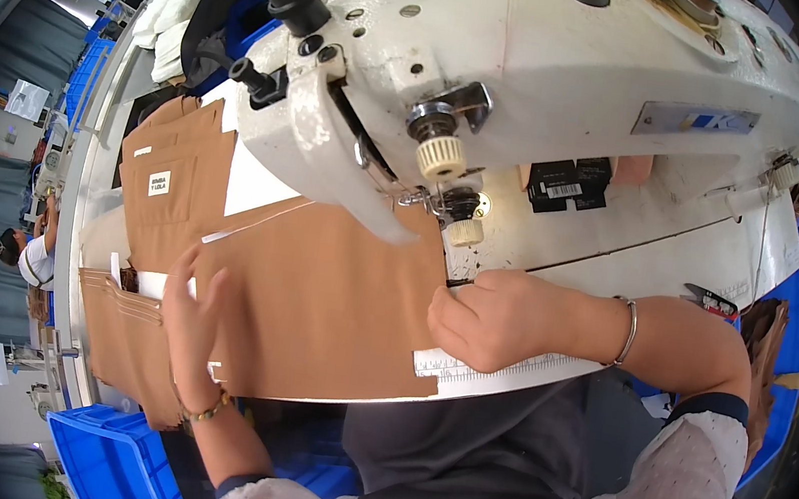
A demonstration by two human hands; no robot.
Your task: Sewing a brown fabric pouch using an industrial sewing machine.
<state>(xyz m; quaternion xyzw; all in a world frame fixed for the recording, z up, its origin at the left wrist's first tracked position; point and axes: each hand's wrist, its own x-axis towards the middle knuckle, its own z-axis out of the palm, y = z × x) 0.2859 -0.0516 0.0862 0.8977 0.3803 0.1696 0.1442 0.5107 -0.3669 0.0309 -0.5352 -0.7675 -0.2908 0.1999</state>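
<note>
Sewing table [641, 251] beneath hands | left hand [194, 313]: fingers apart, brown cloth [331, 311] alongside | right hand [501, 321]: curled at cloth edge, grip unclear | likely aligning; next wants flat guiding

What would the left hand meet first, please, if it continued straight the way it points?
Probably the brown patch pocket bearing the white label, ahead of the left hand; the hand's height over the cloth is unclear.

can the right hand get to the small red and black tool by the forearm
Probably yes: the small red and black tool shows close beside the right forearm with nothing seen lying on it; the right hand, now at the brown fabric's edge, would need to draw back.
</note>
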